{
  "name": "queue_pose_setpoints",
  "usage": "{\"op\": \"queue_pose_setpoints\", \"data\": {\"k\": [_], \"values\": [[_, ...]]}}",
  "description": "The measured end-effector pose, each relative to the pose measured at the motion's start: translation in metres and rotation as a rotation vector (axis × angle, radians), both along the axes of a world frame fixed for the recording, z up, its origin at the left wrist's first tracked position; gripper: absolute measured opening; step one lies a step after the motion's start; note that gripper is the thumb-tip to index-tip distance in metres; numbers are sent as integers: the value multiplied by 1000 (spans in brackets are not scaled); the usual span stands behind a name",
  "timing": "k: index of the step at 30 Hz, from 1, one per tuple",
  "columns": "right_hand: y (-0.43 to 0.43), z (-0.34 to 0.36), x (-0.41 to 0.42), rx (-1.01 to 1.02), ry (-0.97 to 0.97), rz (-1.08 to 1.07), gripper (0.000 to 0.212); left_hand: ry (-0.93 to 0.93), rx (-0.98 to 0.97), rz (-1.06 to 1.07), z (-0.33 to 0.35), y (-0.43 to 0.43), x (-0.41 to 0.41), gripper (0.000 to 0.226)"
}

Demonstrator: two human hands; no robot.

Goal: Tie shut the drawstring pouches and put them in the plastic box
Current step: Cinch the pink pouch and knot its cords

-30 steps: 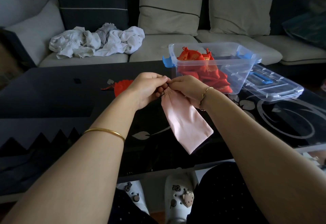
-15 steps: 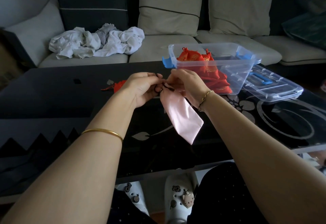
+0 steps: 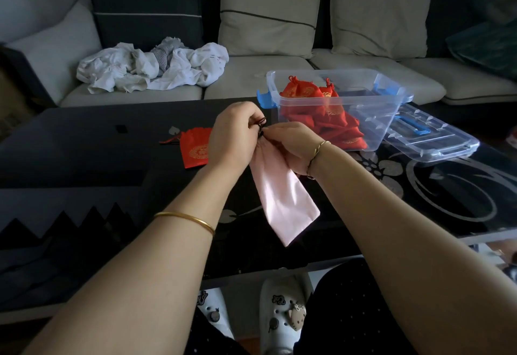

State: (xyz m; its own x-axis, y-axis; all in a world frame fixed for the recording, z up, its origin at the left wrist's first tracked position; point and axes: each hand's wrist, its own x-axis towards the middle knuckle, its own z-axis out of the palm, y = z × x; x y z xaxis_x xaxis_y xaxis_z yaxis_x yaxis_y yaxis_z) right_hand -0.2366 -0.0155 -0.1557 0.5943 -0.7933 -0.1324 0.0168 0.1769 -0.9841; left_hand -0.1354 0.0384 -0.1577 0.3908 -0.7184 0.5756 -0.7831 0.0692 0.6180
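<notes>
A long pale pink pouch [image 3: 282, 198] hangs over the black table, held up by its gathered neck. My left hand [image 3: 233, 137] pinches the dark drawstring at the neck, a small loop of cord showing above its fingers. My right hand [image 3: 292, 144] grips the pouch's neck from the right, fingertips meeting the left hand's. A flat red pouch [image 3: 195, 150] with a gold emblem lies on the table just left of my left hand. The clear plastic box [image 3: 372, 114] with blue latches stands behind my right hand and holds several red pouches [image 3: 321, 108].
The box's clear lid [image 3: 436, 142] lies flat to the right of the box. The black glass table [image 3: 84, 147] has a sofa behind it with crumpled white clothes [image 3: 151, 66]. My knees and white clogs [image 3: 282, 315] are below the table's near edge.
Both hands have kept working the cord at the pouch's neck; the left hand shifted slightly, uncovering more of the red pouch. The pink pouch swung a little and hangs straighter.
</notes>
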Motion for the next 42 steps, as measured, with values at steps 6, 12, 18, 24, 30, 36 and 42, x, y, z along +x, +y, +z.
{"op": "queue_pose_setpoints", "data": {"k": [6, 12, 18, 24, 30, 36, 42], "values": [[-9, -4, -3, 124, -36, 85, 17, -54, -18, 11, -1, -1, 3, 16], [-18, -9, -2, 77, -1, 15, 10, 336, 72, -122, 7, 3, 7, 13], [-18, 0, 4, 169, -66, -93, 21, 713, 120, -209, 10, 6, 4, 13], [-17, -1, 5, -136, 18, -94, 23, 827, 119, -181, 9, 4, 7, 12], [-22, -6, 5, -758, 392, -214, 28, 990, 146, -145, 9, 5, 12, 10], [-29, -16, -3, -576, 442, -259, 30, 1190, 100, -94, 13, 7, 19, 13], [-32, -25, -1, -474, 563, -190, 21, 1312, -38, -277, 13, 7, 12, 19]]}}
